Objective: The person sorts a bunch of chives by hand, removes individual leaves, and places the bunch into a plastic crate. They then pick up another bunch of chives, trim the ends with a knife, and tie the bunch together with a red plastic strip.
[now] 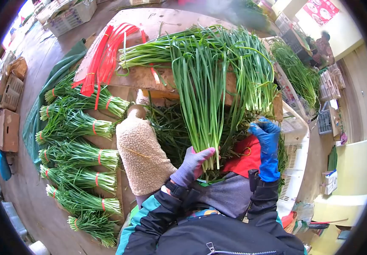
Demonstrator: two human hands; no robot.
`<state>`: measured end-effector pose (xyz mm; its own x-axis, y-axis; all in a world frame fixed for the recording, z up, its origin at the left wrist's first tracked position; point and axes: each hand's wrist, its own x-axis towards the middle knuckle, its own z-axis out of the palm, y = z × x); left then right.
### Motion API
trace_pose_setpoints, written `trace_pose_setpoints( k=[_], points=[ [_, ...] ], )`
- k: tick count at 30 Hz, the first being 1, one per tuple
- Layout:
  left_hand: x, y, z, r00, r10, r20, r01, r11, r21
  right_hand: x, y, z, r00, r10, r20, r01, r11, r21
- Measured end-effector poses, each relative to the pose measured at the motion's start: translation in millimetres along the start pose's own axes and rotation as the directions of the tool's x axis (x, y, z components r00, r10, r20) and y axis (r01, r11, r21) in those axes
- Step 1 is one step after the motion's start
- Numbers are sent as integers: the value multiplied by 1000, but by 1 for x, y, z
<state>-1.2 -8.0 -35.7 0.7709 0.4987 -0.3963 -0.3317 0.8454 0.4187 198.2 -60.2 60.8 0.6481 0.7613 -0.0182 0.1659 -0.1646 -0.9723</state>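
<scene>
My left hand (194, 165), in a grey and pink glove, is closed around the pale stem ends of a loose bunch of garlic chives (200, 102). The long green leaves of this bunch stretch forward over the table edge. My right hand (263, 129), in a blue glove, is just below the stem ends of a pile of garlic chives (253, 87) on the table's right side. Its fingers are curled into a pinch, and whatever may be between them is too small to make out. More garlic chives (149, 51) lie across the tabletop.
Red ties (107, 55) lie on the wooden table (149, 80). Several tied bundles of chives (94, 153) are stacked on the floor at left, beside a green sheet (60, 70). Dark leaves (162, 131) fill the space below the table edge. A white plastic crate (296, 157) stands at right.
</scene>
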Motion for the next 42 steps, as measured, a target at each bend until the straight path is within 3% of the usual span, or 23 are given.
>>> trace_pose_setpoints(
  k=[1, 3, 4, 5, 6, 7, 8, 9, 10, 11, 12, 13, 14, 17, 24, 25, 26, 27, 28, 30, 34, 36, 42],
  points=[
    [-1, 1, 0, 1000, -3, 5, 3, 1000, -9, -3, 2, -5, 1000, -2, -1, 2, 1000, -1],
    [-5, 6, 4, 1000, -8, 22, 9, 999, -35, -9, 12, -13, 976, 99, 194, -76, 990, -120],
    [-6, 8, 6, 999, -14, 37, 16, 998, -62, -11, 36, -11, 941, -71, 330, 202, 902, -381],
    [-7, 10, 6, 998, 3, 57, 0, 999, -52, -23, 55, -1, 923, -142, 358, 314, 815, -487],
    [-9, 11, 8, 998, -3, 60, 6, 999, -49, -34, 60, 8, 915, -21, 404, 338, 587, -735],
    [-11, 14, 10, 995, -17, 101, 26, 995, -93, -42, 66, 15, 898, 55, 437, 331, 568, -754],
    [-13, 19, 12, 990, -25, 136, 44, 990, -137, -50, 79, 23, 876, 131, 464, 271, 661, -699],
    [-16, 22, 17, 987, -26, 156, 49, 988, -144, -55, 95, 38, 854, 251, 456, 65, 817, -573],
    [-16, 22, 18, 975, -23, 221, 66, 980, -188, -67, 104, 42, 783, 355, 510, 35, 794, -607],
    [-18, 27, 23, 972, -26, 235, 78, 973, -218, -92, 103, 57, 826, 347, 444, -279, 937, -212],
    [-21, 32, 28, 968, -28, 251, 92, 965, -246, -111, 105, 67, 847, 374, 377, -485, 835, 262],
    [-20, 35, 30, 963, -35, 268, 110, 956, -272, -119, 111, 74, 836, 388, 388, -529, 756, 385],
    [-21, 38, 32, 962, -34, 271, 107, 960, -260, -124, 120, 82, 819, 386, 425, -533, 787, 311],
    [-25, 48, 47, 940, -15, 342, 146, 921, -360, -134, 151, 106, 799, 359, 483, -462, 880, 109],
    [-17, 38, 26, 963, -26, 268, 89, 970, -228, -98, 173, 74, 843, 183, 506, -83, 974, -213],
    [-19, 39, 27, 975, -7, 222, 48, 982, -182, -90, 93, 59, 800, 374, 469, -232, 914, -333],
    [-20, 39, 29, 985, 15, 173, 9, 991, -134, -81, 66, 43, 814, 409, 412, -268, 895, -357],
    [-20, 38, 29, 985, 14, 173, 10, 991, -134, -72, 61, 28, 851, 381, 361, -291, 915, -280],
    [-20, 35, 29, 991, 18, 131, -10, 998, -59, -58, 66, 16, 931, 94, 352, 2, 965, -264],
    [-15, 29, 27, 995, 21, 96, -23, 1000, 21, -40, 34, 11, 974, -9, 226, 41, 990, -135],
    [-7, 17, 19, 999, 21, 31, -22, 999, 38, -14, -9, 47, 930, -207, 303, 270, 945, -184],
    [-10, 20, 22, 998, 26, 56, -22, 997, -76, -4, -7, 67, 814, -380, 440, 551, 746, -375],
    [-14, 23, 16, 997, -38, 68, 46, 991, -129, 12, 25, 69, 803, -281, 526, 555, 675, -487]
  ],
)
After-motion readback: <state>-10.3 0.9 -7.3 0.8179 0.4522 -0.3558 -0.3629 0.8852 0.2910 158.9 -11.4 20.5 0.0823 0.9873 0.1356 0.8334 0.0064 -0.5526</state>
